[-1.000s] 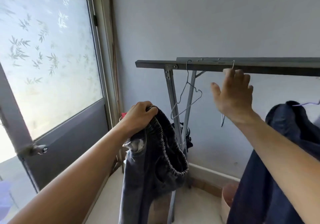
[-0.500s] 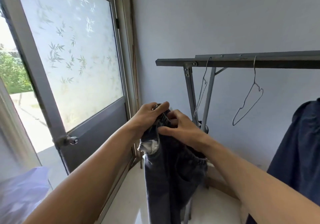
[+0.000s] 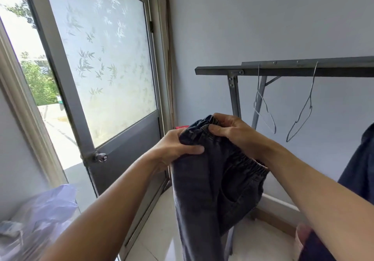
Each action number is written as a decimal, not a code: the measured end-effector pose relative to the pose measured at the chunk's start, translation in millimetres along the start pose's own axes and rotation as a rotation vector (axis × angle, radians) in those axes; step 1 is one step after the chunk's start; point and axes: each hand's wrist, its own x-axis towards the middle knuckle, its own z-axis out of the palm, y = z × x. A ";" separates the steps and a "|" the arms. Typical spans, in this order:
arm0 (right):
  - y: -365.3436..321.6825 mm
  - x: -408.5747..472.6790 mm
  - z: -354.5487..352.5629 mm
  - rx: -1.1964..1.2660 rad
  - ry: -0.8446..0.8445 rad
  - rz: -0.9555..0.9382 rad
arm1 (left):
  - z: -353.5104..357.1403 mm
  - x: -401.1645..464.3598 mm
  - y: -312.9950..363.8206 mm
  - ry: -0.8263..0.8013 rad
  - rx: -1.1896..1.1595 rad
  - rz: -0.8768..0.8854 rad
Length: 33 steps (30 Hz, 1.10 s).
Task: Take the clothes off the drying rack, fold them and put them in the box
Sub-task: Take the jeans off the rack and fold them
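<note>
A pair of dark denim trousers (image 3: 204, 196) with an elastic waistband hangs in front of me, held up at the waist. My left hand (image 3: 174, 149) grips the waistband's left side and my right hand (image 3: 232, 131) pinches it just to the right. The grey metal drying rack (image 3: 283, 69) stands against the wall at the right, with two empty wire hangers (image 3: 299, 111) on its bar. A dark blue garment (image 3: 358, 169) hangs at the right edge, partly cut off. No box is in view.
A grey door with frosted glass (image 3: 101, 62) stands open at the left, its knob (image 3: 100, 156) near my left arm. A pale plastic bag (image 3: 40, 210) lies at the lower left. White tiled floor (image 3: 157, 230) lies below.
My right hand left a hanger on the rack's bar, came down and took hold of the trousers' waistband beside my left hand. My view has turned to the left.
</note>
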 end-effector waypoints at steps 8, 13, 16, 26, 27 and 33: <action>-9.6 -10.0 -15.2 0.024 -0.145 0.060 | -2.0 -4.5 1.1 -0.179 -0.255 -0.275; -0.8 -13.3 -11.3 -0.120 -0.111 0.036 | 16.6 1.4 0.1 0.427 0.696 -0.081; 1.3 -13.8 -9.3 -0.083 -0.077 0.033 | 19.4 -0.1 5.7 0.494 1.111 -0.048; -4.1 -8.6 1.6 -0.314 -0.097 -0.082 | -13.9 0.3 30.0 -0.255 0.174 -0.216; -6.0 -8.0 2.9 -0.317 -0.094 -0.097 | -9.3 1.7 34.9 -0.265 0.199 -0.184; -3.3 -13.9 -11.0 -0.301 -0.101 -0.045 | 0.3 12.1 29.9 -0.020 0.002 -0.118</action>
